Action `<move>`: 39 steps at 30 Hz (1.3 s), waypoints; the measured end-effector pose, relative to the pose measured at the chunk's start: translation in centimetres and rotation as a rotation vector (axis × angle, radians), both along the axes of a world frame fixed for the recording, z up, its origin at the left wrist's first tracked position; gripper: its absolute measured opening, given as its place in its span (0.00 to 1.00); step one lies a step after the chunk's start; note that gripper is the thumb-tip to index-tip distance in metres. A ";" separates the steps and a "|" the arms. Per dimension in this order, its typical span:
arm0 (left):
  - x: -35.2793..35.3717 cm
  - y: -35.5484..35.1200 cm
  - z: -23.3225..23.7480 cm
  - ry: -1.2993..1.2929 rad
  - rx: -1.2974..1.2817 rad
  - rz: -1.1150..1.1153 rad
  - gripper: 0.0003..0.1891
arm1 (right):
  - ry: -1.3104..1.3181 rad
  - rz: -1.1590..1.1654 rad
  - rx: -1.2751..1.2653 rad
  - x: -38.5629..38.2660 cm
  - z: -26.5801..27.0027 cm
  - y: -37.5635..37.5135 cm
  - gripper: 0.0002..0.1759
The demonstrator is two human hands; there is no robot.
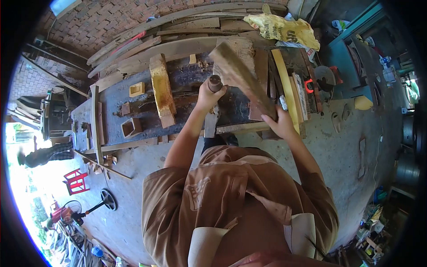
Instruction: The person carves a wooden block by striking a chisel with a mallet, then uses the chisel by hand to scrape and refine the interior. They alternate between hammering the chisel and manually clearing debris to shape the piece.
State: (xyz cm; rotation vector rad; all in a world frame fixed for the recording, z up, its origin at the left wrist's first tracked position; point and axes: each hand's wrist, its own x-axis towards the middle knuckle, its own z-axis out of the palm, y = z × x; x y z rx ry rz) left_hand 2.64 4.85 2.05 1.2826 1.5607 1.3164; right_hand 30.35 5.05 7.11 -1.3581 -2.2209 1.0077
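My left hand [210,95] is closed around the upright round wooden handle of a chisel [215,82]; its blade is hidden beneath the hand. Just below that hand, a narrow wooden piece [211,125] sits at the near edge of the workbench [153,141]. My right hand [283,124] grips the thin end of a long wooden club [242,75], which is raised and slants up to the left. The club's wide end hangs beyond the chisel handle, apart from it. Behind the club lies a rough wooden block [242,46].
A thick yellowish beam [161,89], a small open wooden box [131,127] and a wooden block [137,89] lie on the bench's left. Strips of wood [287,80] and a red clamp-like piece [308,86] are at right. Long planks [187,26] and a yellow sack [284,29] are behind.
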 end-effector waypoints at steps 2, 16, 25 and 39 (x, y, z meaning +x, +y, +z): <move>-0.3 0.1 -0.5 0.063 0.002 0.009 0.15 | 0.293 -0.064 0.144 0.8 -0.4 0.4 0.24; 2.0 -0.1 0.3 0.089 -0.002 -0.107 0.18 | 0.023 0.036 0.059 1.8 5.0 0.6 0.26; 2.3 -0.1 0.5 0.115 0.000 -0.078 0.18 | 0.258 0.027 0.048 0.7 0.7 -0.5 0.26; 0.7 -0.6 -0.7 0.053 0.056 -0.025 0.12 | 0.002 -0.195 0.061 2.9 0.5 0.6 0.28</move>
